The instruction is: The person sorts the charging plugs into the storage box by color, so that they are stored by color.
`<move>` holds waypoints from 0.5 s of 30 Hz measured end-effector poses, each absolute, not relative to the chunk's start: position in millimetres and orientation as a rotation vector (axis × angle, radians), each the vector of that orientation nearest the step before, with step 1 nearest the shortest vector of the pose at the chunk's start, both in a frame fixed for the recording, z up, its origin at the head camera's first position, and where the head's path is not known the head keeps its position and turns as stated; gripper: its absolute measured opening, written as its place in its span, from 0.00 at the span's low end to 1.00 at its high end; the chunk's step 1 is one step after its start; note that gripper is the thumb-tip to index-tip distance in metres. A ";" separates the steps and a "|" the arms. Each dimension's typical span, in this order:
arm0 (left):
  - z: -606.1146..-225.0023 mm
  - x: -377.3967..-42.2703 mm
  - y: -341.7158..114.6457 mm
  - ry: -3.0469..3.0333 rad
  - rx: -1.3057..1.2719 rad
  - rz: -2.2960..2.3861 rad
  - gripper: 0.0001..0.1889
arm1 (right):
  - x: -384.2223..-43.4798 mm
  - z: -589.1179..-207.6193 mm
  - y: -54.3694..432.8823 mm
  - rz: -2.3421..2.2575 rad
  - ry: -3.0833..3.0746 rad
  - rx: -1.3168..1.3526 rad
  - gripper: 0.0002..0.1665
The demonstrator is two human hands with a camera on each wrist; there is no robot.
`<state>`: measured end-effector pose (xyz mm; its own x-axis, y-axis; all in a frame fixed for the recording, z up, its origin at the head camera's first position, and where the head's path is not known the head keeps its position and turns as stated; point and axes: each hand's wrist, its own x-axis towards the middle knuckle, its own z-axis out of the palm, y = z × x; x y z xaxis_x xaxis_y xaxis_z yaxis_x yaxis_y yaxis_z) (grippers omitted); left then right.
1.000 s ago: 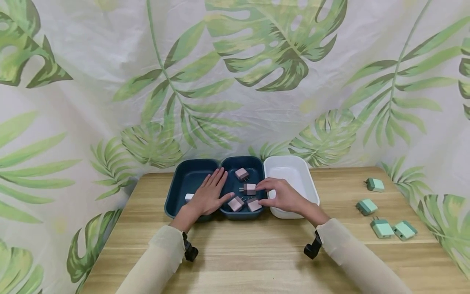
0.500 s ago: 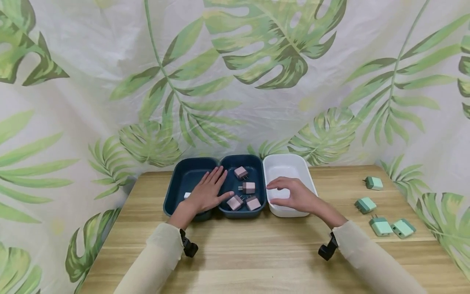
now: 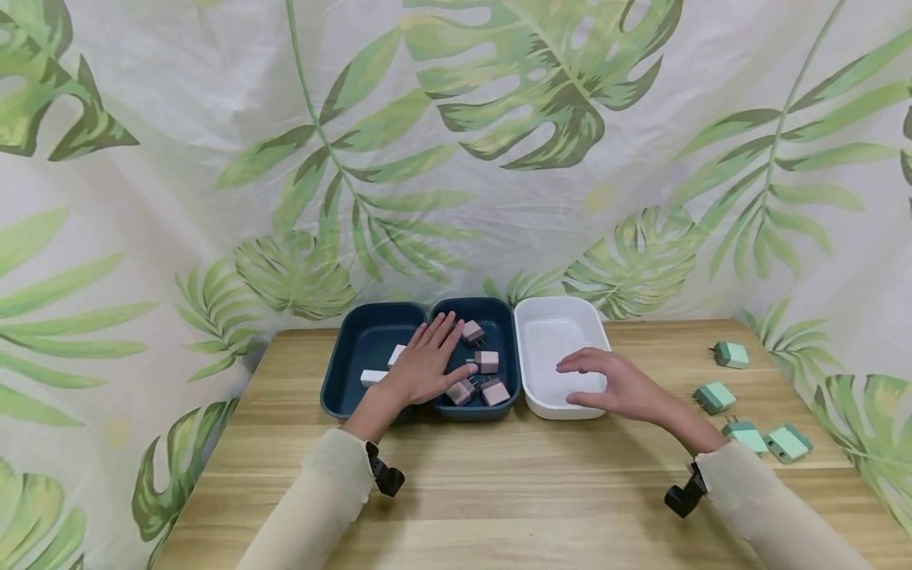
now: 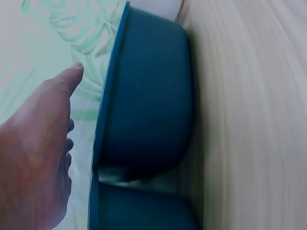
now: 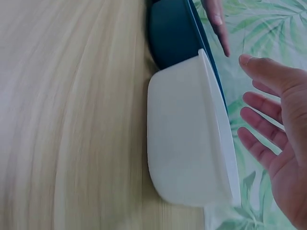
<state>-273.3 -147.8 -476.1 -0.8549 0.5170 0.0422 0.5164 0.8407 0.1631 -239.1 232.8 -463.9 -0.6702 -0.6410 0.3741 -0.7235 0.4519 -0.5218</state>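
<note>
My left hand point(image 3: 425, 370) is stretched flat above the two dark blue bins, over the side where they meet. Under its fingers and thumb, the middle bin point(image 3: 476, 414) holds several pink charger plugs point(image 3: 488, 362) with metal prongs. White pieces, most likely plugs point(image 3: 374, 378), lie in the left blue bin point(image 3: 349, 332), partly covered by that hand. My right hand point(image 3: 618, 383) hovers over the right side of the white bin point(image 3: 559, 328), its fingers loosely bent and apart from the thumb, with nothing between them. In the right wrist view its palm and fingers show bare beside the white bin's rim.
Several mint green charger plugs point(image 3: 731, 354) lie scattered on the right of the wooden table point(image 3: 499, 491). The three bins stand side by side at the table's back edge, against a leaf-patterned cloth point(image 3: 520, 229).
My right hand has drawn back to the right, from the pink plugs to the white bin's right side. My left hand has shifted slightly right, uncovering more of the white pieces.
</note>
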 end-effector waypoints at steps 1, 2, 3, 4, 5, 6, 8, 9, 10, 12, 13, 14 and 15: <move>-475.6 -273.0 -144.8 3.011 0.850 0.274 0.48 | -238.1 -463.4 235.7 1.000 -2.576 1.207 0.23; -475.7 -272.9 -141.9 3.008 0.854 0.293 0.48 | -237.3 -463.1 238.8 0.984 -2.577 1.205 0.23; -476.3 -273.1 -139.0 3.008 0.857 0.301 0.48 | -236.3 -462.7 241.8 0.965 -2.578 1.201 0.23; -476.1 -272.8 -135.9 3.006 0.857 0.308 0.48 | -235.3 -462.2 244.9 0.954 -2.575 1.198 0.23; -476.3 -272.7 -132.9 3.006 0.858 0.309 0.49 | -234.4 -461.8 248.0 0.945 -2.569 1.199 0.23; -476.0 -272.3 -129.6 3.003 0.853 0.309 0.49 | -233.4 -461.4 251.1 0.937 -2.564 1.198 0.23; -475.9 -271.6 -123.0 3.000 0.852 0.308 0.49 | -231.7 -461.1 257.9 0.932 -2.550 1.201 0.24; -475.2 -270.8 -119.6 2.999 0.853 0.301 0.49 | -230.7 -461.1 261.1 0.929 -2.547 1.195 0.24; -474.5 -270.1 -116.1 2.997 0.858 0.298 0.49 | -229.8 -461.1 264.5 0.931 -2.543 1.192 0.25; -473.2 -268.7 -108.9 2.991 0.870 0.305 0.49 | -228.0 -461.7 271.3 0.922 -2.541 1.177 0.25; -472.3 -267.9 -105.3 2.992 0.878 0.311 0.49 | -227.2 -462.0 274.5 0.917 -2.540 1.168 0.25; -471.9 -267.5 -101.8 2.992 0.883 0.315 0.49 | -226.4 -462.3 277.4 0.916 -2.541 1.160 0.25; -471.4 -267.2 -98.4 2.992 0.885 0.317 0.49 | -225.5 -462.3 280.0 0.912 -2.543 1.152 0.25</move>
